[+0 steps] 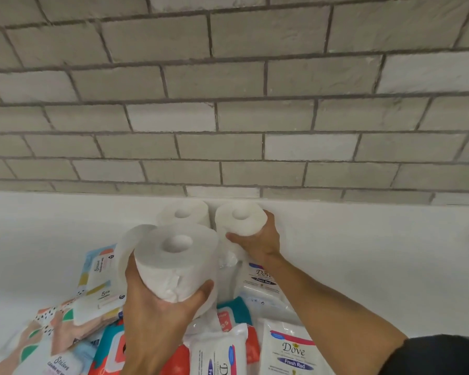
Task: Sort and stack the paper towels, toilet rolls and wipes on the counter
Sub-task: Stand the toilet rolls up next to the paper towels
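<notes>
Toilet rolls (173, 263), cores upward, upright, one in each hand's clasping fingers (205, 286).

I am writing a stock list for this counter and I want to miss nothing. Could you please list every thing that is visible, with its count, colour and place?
toilet rolls: three clear, white; one standing at the wall, one in the right hand, one in the left hand, with what seems another roll edge behind it.
Dove wipes packs: at least three, white with blue and red labels; near right of the pile.
patterned wipes packs: several, pastel with dots; near left. Exact count unclear, they overlap.
red wipes packs: at least two, partly buried; near centre.
counter: one, white.
brick wall: grey-white, behind the counter.
left hand: grips a roll.
right hand: grips a roll by the wall.
</notes>
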{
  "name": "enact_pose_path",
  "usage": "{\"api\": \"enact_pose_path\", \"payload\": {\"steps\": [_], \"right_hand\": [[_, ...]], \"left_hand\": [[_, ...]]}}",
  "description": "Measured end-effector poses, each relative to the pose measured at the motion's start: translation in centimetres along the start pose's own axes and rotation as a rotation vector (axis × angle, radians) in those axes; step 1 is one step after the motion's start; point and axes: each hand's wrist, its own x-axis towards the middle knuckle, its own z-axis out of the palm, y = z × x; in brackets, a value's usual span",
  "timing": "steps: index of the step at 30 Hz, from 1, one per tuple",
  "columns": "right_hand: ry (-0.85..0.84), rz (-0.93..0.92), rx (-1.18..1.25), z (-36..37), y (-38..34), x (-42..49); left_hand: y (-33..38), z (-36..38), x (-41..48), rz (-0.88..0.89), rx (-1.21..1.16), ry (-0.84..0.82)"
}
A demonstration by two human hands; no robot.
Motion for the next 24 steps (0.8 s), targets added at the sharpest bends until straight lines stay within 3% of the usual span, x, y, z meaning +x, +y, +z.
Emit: {"api": "enact_pose_path", "payload": {"steps": [11, 24], "right_hand": [[0.240, -0.125, 0.188, -6.1, -2.5, -3.4], [0.369, -0.197, 0.150, -18.6, -1.1, -8.9]], "left_hand": [[1.8, 1.3, -1.1, 0.038, -0.017, -0.033], [6.0, 8.6, -5.7, 0.159, -0.099, -0.188]]}}
